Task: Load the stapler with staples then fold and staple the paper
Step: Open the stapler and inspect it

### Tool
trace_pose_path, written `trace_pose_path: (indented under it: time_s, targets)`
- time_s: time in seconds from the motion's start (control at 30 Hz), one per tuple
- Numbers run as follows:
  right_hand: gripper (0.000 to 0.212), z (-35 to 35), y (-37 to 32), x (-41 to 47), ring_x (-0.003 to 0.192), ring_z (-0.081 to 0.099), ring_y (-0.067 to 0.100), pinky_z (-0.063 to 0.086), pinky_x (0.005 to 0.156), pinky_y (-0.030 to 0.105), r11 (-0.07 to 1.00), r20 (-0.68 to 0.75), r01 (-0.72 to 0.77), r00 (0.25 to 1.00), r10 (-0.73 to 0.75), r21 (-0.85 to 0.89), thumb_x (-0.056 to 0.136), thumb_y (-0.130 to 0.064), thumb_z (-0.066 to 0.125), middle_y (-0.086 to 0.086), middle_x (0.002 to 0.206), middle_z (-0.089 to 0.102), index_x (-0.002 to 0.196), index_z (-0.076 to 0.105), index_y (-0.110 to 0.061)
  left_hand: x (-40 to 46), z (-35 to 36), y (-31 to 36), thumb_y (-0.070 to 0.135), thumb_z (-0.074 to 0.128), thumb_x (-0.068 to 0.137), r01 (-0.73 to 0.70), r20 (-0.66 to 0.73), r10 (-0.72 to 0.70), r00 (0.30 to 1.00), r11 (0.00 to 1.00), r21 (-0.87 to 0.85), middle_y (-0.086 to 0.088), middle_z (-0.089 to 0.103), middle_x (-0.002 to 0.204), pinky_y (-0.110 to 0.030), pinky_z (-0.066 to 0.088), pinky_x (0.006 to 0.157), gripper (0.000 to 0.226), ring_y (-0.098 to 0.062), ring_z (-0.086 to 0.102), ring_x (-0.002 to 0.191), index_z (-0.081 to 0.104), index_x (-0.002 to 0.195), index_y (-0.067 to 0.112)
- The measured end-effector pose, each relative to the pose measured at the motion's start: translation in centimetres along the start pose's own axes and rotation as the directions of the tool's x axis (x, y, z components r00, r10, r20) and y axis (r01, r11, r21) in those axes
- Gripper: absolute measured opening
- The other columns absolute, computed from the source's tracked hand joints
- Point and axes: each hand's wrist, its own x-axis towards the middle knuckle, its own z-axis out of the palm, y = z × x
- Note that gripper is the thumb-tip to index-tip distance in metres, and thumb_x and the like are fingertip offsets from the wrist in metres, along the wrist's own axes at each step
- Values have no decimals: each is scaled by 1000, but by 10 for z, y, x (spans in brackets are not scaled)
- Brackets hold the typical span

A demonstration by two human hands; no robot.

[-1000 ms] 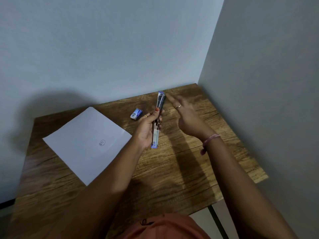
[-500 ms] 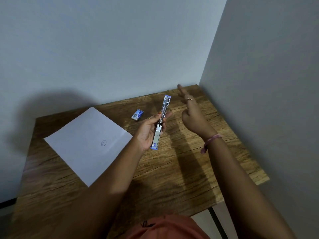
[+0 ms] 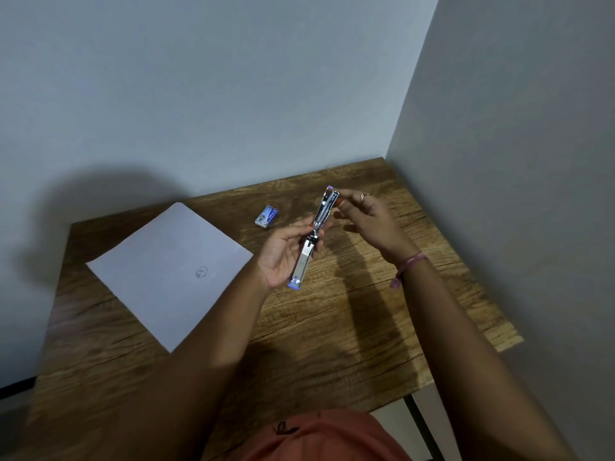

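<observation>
Your left hand holds the stapler above the wooden table, fingers and thumb curled round its middle near the hinge. The stapler is swung fully open into one long strip, one blue-tipped end low by your wrist, the other pointing up and away. Your right hand meets that far end — fingertips drawn together against the open metal channel, apparently pinching it; whether they hold staples cannot be told. A ring shows on one finger, and a pink band circles the right wrist. The staple box lies on the table just left of the stapler's upper half, apart from both hands. Further left, the white paper lies flat and unfolded — a small circled mark near its right side.
</observation>
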Motion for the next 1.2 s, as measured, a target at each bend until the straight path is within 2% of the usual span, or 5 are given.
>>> trace_pose_path:
  time_s: [0.2,0.4,0.63,0.83,1.2]
  targets:
    - [16,-7,8,7,95,65,12,56,79,29,997,67,-13,998,8,73,92,-12,59,4,109,68,107,65,-16,3,-7,9,-9,51,89,-108,-61,154,986,877,468,-4,69,103,-20,55,70,40,-7,66,76,53,128,0]
    - [23,-12,28,16,87,64,19,55,82,33,997,-16,-25,1000,24,-73,81,6,66,6,88,66,77,58,-15,15,-10,19,0,68,83,-219,259,470,844,-139,966,-16,59,111,-20,42,81,44,-22,58,95,59,126,5]
    - [16,-16,76,17,87,61,17,45,80,21,946,-192,-126,979,70,-298,84,3,62,7,88,65,79,62,-13,23,-18,3,14,64,89,-167,308,206,929,-510,844,-11,67,110,-32,46,83,30,-24,60,100,66,119,12]
    - [11,-17,102,8,78,59,17,50,78,35,971,-265,-222,945,191,-91,87,1,60,12,91,65,88,64,-9,28,-16,6,12,68,85,-133,268,415,869,-326,936,-13,69,106,-21,44,79,31,-23,64,94,67,117,9]
    - [19,-20,98,5,83,59,9,49,71,14,982,-248,-190,952,180,-19,91,5,53,2,93,65,93,65,-10,26,-24,-1,8,71,83,-110,221,471,854,-252,961,-14,71,104,-18,41,76,30,-23,65,93,68,113,5]
